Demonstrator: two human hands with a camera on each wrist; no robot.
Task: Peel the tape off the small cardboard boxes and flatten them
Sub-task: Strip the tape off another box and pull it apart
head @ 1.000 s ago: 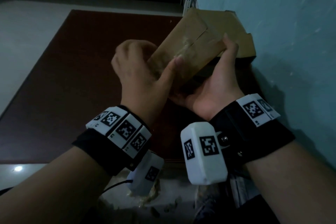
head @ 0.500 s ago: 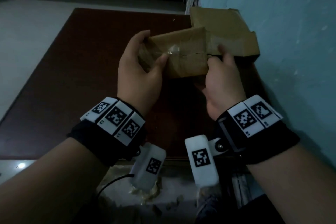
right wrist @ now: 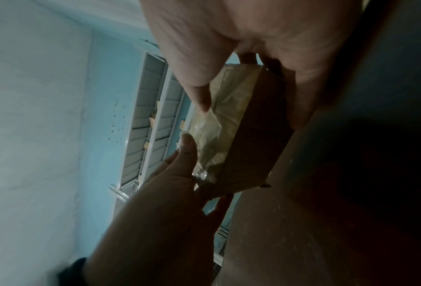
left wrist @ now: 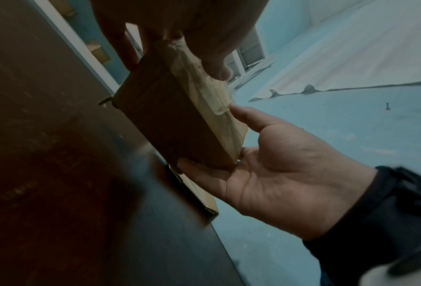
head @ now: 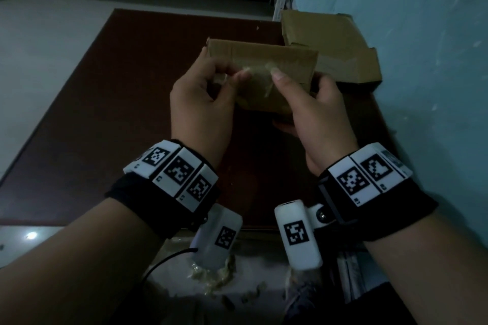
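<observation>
The small box (head: 266, 79) is held up above the bench (head: 132, 103), gripped from beneath by the right hand (head: 314, 116) while the tape (right wrist: 205, 135) is pinched by the left hand (head: 203, 103); peeling seems underway, and a steady pull is called for next.

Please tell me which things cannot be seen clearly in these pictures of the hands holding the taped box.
- Small cardboard box: its underside is hidden in the head view by the right hand.
- Tape: how much has lifted is unclear; dim light, and the left hand covers its end.
- Left fingertips: in the left wrist view, cut off by the top edge.
- Flattened cardboard: its near edge sits behind the box.
- Scraps below the table: too dark to identify.
</observation>
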